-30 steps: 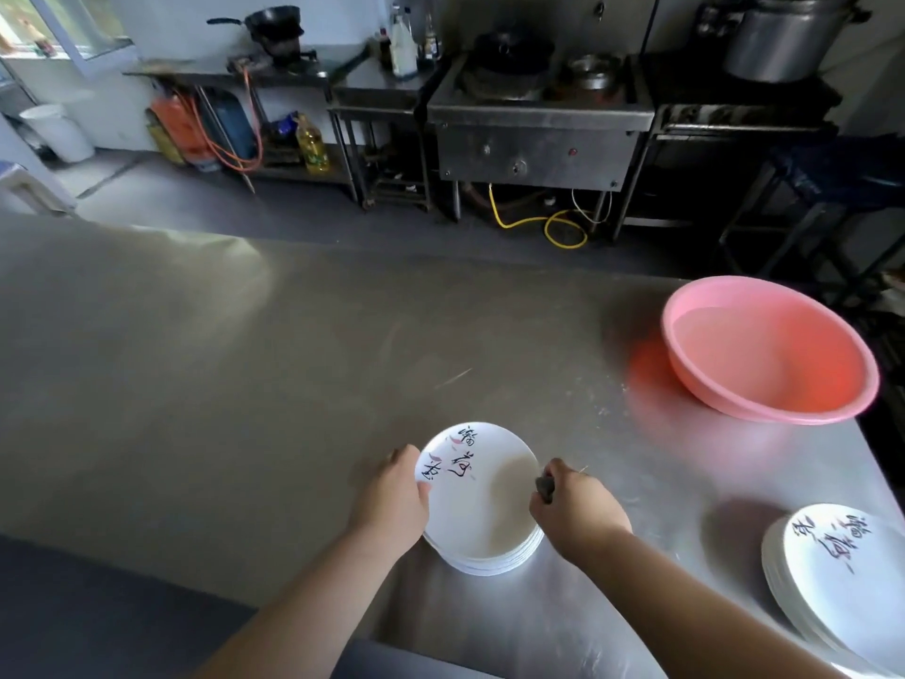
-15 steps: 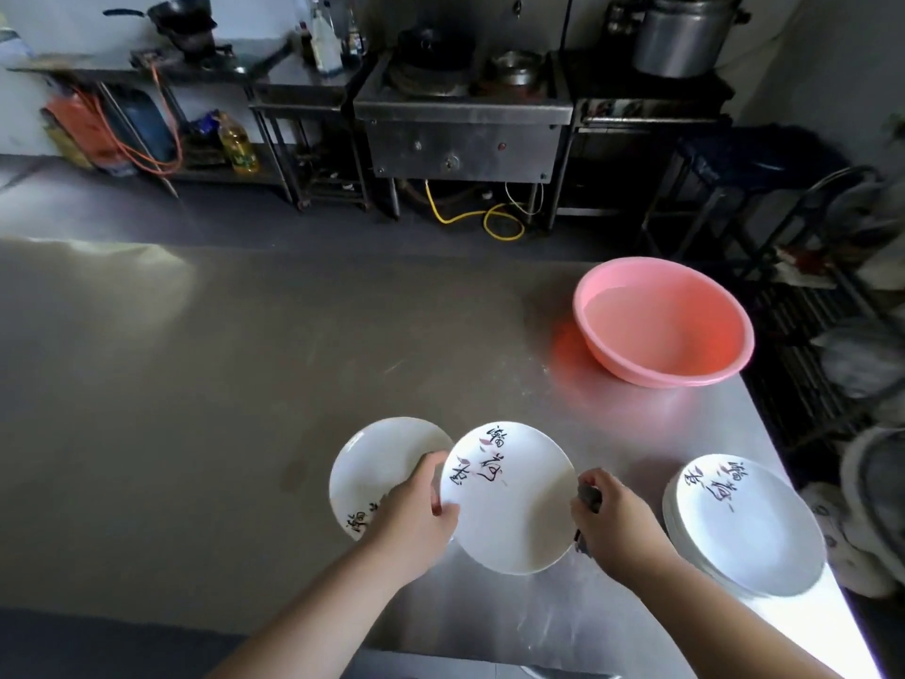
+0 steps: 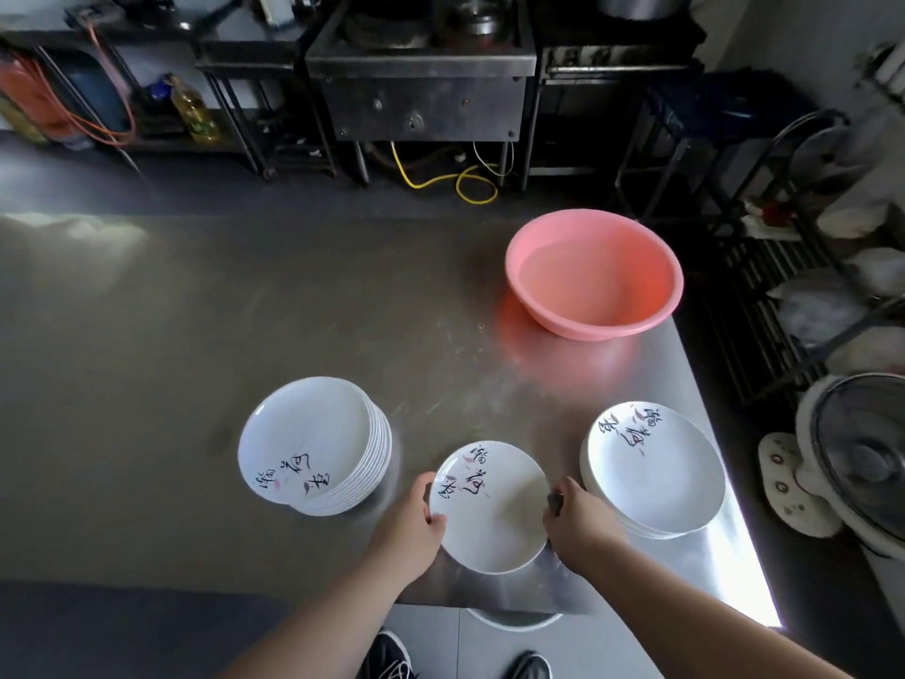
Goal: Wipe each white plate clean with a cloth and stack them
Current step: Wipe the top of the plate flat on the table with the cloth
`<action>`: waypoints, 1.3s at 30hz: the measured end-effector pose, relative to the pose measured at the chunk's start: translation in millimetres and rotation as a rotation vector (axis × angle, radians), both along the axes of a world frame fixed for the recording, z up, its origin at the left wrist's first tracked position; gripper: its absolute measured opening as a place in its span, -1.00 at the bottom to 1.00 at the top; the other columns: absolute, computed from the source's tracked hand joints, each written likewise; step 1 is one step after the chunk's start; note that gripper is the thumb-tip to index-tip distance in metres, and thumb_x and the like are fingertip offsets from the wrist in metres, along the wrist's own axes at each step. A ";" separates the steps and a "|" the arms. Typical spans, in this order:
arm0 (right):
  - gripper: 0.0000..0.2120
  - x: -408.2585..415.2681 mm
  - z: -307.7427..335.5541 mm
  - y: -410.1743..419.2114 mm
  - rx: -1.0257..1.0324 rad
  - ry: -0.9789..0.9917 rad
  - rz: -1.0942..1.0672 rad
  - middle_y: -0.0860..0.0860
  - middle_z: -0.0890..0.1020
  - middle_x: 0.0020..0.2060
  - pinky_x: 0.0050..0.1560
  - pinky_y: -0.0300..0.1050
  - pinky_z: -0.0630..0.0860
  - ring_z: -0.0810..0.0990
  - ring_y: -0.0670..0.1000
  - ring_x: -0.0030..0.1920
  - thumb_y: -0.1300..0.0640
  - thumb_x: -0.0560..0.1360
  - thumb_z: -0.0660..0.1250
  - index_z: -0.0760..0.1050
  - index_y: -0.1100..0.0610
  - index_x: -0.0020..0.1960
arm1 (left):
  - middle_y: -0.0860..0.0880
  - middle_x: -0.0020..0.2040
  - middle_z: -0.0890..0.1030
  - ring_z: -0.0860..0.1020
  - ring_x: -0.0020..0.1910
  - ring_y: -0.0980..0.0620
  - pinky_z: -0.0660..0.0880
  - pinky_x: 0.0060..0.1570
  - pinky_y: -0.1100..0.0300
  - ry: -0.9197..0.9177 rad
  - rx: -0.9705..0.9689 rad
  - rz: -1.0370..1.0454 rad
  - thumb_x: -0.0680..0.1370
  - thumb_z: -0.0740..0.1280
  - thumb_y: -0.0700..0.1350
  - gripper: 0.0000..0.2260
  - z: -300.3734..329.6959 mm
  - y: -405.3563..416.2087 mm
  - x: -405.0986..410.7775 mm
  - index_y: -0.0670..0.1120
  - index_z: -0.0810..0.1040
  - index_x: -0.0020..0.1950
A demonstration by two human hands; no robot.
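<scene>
A single white plate [image 3: 489,512] with black brush lettering is held between my hands, low over the table's front edge. My left hand [image 3: 416,521] grips its left rim, thumb on top. At the plate's right rim, my right hand [image 3: 583,524] is curled round a small dark cloth [image 3: 555,502]; most of the cloth is hidden in the fist. A tall stack of white plates [image 3: 308,433] stands to the left. A lower stack of plates [image 3: 656,475] stands to the right, close to my right hand.
A pink plastic basin [image 3: 587,330] sits at the back right of the steel table [image 3: 196,335]. The table's right edge drops off beside a white floor fan [image 3: 852,463]. Stoves and metal racks line the far wall.
The top plate came off the left stack and moved right, between the two stacks and nearer the front edge. Both hands kept their hold on it. My view swung right and down.
</scene>
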State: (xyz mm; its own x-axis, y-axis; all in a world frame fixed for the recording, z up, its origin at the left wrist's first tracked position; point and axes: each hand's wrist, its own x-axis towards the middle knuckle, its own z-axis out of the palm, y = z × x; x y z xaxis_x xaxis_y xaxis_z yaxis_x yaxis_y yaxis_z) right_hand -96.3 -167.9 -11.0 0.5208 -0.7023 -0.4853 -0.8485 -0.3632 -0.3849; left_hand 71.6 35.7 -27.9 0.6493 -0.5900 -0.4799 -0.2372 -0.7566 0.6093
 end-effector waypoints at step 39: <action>-0.12 9.2 -30.0 20.2 -0.309 0.043 1.166 -0.08 -0.26 0.66 0.62 0.12 -0.38 -0.36 0.13 0.66 -0.48 0.57 -0.12 -0.27 -0.03 0.70 | 0.08 0.73 0.05 -0.01 0.71 -0.09 0.07 0.60 -0.30 -0.678 0.052 -0.407 0.65 0.10 0.31 -0.28 -61.0 29.0 -18.4 0.00 0.07 0.73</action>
State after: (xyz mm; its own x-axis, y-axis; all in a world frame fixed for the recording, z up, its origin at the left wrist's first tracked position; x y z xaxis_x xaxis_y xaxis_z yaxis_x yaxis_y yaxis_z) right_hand -87.0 -147.8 -41.0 0.9067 0.0896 -0.4121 0.0405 -0.9912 -0.1263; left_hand 53.2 64.7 -88.9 0.5477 -0.8318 -0.0901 -0.8085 -0.5539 0.1988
